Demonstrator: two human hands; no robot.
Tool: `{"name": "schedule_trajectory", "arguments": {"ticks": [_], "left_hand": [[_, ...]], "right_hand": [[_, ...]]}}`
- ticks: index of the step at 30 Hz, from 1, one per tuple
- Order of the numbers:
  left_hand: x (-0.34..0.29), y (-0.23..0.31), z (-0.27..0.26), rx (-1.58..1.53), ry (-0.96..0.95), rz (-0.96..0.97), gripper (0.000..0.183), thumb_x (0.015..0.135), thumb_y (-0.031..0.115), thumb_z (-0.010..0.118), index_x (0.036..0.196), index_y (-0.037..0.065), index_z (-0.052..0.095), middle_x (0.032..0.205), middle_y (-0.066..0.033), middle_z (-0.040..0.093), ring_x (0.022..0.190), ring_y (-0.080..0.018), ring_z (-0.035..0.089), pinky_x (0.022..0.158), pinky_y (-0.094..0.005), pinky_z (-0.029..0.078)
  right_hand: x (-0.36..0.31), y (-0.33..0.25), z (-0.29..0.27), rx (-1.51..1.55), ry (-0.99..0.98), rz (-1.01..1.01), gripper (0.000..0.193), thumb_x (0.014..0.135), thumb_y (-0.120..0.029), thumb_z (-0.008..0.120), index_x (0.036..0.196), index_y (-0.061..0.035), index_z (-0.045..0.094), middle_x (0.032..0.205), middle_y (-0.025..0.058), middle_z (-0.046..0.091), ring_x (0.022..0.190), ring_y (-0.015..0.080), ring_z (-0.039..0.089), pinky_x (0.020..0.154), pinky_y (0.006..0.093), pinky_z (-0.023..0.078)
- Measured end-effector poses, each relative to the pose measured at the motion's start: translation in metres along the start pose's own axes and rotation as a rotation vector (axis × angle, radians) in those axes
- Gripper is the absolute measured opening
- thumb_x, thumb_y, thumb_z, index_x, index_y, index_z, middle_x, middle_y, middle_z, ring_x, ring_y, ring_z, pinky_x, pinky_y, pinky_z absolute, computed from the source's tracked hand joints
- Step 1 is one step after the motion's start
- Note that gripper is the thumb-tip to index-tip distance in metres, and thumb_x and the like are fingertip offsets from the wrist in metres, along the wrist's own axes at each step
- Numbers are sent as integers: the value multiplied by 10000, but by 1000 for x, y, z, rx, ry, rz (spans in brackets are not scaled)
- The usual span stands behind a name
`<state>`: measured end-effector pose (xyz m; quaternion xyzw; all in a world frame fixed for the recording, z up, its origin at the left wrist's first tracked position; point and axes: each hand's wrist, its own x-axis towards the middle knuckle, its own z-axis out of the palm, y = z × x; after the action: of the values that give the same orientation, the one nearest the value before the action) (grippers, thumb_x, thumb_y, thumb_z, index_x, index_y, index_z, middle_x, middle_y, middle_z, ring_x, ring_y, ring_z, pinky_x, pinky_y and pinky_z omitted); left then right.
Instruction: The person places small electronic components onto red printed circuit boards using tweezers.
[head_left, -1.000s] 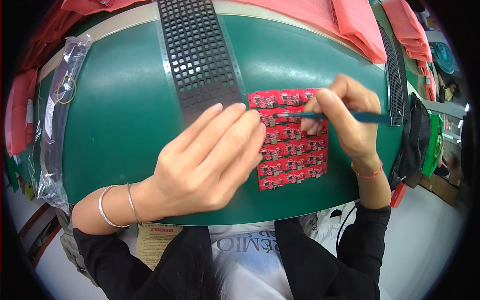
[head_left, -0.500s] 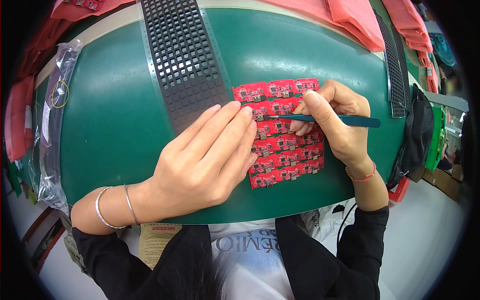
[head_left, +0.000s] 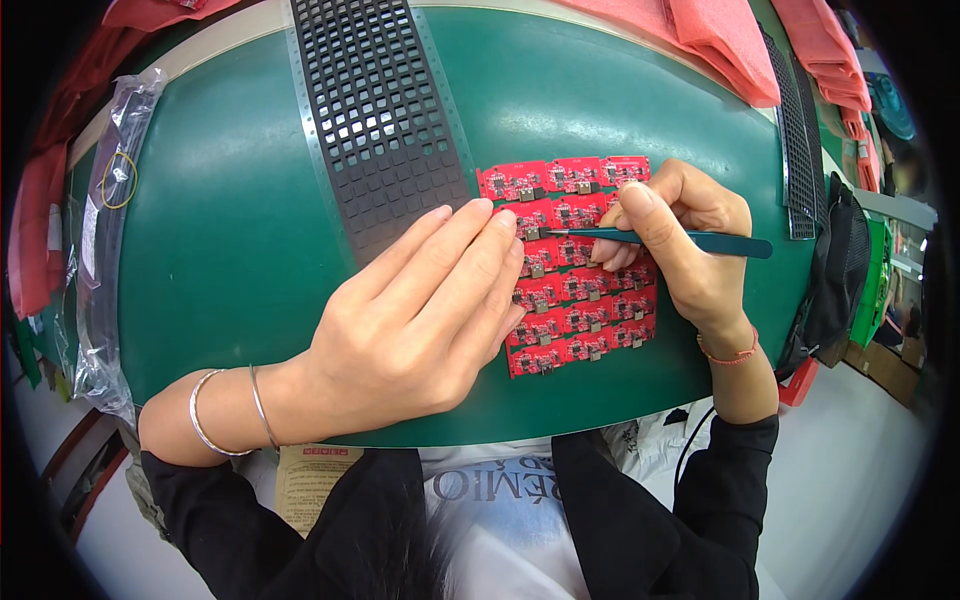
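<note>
A panel of small red circuit boards [head_left: 588, 290], in several rows with dark chips and metal connectors, lies on the green table. My left hand [head_left: 412, 325] rests with fingers stretched out along the panel's left side, fingertips at its upper-left boards and covering part of that edge. Dark teal tweezers [head_left: 728, 244] are pinched in my right hand [head_left: 690, 240], above the panel's right part. Their fine tips point left and reach a metal connector in the second row, close to my left fingertips. Whether the tips grip anything is too small to tell.
Beyond my left hand lies a clear sheet with black square foam pads [head_left: 375, 110], many cut out. A clear plastic bag [head_left: 112, 240] with a yellow rubber band sits at the left edge. Pink foam sheets [head_left: 715, 40] line the back; another black grid [head_left: 790, 140] lies far right.
The whole view has shifted slightly, so the panel and hands appear a little further right. My hands and the tweezers keep nearly the same places on the boards.
</note>
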<state>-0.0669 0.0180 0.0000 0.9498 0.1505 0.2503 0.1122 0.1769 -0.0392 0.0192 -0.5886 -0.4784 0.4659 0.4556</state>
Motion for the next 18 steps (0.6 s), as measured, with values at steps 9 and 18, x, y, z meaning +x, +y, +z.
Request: {"name": "schedule_trajectory", "arguments": {"ticks": [9,18], "left_hand": [[0,-1,0,-4,0,7,446,702,98,825,1081,-112,718,1134,-218,700,1083,-369,704,908,-443,620],[0,-2,0,-8,2,7,441,708,101,824,1081,-110,720,1133,-220,703,1076,-369,708,905,-441,623]], "right_hand": [[0,0,-1,-10,-11,-11,223,999,-127,708,836,11,642,736,98,718,635,124,710,562,231,569],[0,-1,-4,-95,-66,-33,232,1052,-130,603,860,-8,560,780,162,720,644,159,712,573,246,576]]}}
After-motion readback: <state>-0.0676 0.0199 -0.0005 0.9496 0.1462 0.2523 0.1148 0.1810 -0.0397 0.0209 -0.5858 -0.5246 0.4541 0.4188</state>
